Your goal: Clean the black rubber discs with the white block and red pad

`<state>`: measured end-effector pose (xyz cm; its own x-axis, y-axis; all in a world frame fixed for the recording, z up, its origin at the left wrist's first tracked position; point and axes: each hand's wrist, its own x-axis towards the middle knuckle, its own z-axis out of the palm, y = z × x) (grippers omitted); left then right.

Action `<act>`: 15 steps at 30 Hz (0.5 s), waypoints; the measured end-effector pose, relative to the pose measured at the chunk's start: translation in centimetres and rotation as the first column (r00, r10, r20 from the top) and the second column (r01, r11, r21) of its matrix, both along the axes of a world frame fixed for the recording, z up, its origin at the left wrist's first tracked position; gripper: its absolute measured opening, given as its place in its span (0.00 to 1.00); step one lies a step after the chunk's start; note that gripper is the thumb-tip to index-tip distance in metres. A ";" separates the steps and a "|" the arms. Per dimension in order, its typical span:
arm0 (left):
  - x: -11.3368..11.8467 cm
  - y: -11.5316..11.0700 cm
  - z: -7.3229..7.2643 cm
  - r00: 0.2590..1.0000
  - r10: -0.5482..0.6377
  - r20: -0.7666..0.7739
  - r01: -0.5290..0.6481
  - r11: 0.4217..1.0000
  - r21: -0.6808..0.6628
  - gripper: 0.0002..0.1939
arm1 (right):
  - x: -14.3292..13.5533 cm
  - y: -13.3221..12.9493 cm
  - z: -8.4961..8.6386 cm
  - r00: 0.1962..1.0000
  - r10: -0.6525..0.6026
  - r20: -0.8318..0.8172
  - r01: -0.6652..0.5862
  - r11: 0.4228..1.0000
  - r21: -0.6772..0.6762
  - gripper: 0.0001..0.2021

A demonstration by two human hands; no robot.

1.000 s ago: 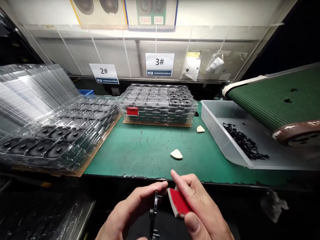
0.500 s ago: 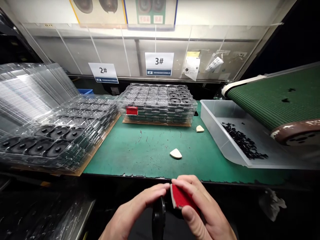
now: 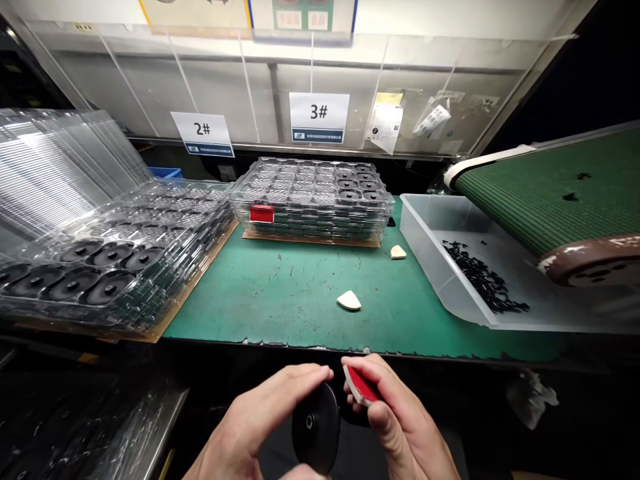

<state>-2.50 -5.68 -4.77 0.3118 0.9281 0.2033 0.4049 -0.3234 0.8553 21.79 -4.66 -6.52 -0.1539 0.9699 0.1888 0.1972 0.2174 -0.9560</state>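
My left hand point(image 3: 265, 417) grips a round black plastic part point(image 3: 317, 427) by its edges, thumb below and fingers on top. The face of this part has a small ring-shaped hole near its middle. Just to the right, my right hand point(image 3: 400, 417) pinches a small pad point(image 3: 361, 385) with a red face and a pale edge. A narrow gap separates pad and black part. Both hands are in front of the table's near edge. On the green table point(image 3: 280, 287) beyond them lie a white wedge-shaped piece point(image 3: 349, 301) and a smaller one point(image 3: 398, 252).
Clear trays holding round black parts are stacked at the left point(image 3: 115, 267) and at the back point(image 3: 310, 200). On the right, a translucent bin point(image 3: 435, 267) holds many small black pieces point(image 3: 480, 277) beneath a green conveyor belt point(image 3: 565, 180). Signs point(image 3: 319, 119) hang behind.
The black part has turned from edge-on so that its round face shows. The red pad has tilted in my right hand. The view has shifted slightly.
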 end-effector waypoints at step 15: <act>0.4 0.6 -0.2 1.000 0.005 0.015 -0.003 0.991 -0.135 0.44 | 0.6 -0.5 -2.8 0.979 0.106 -0.171 -0.129 0.983 -0.130 0.25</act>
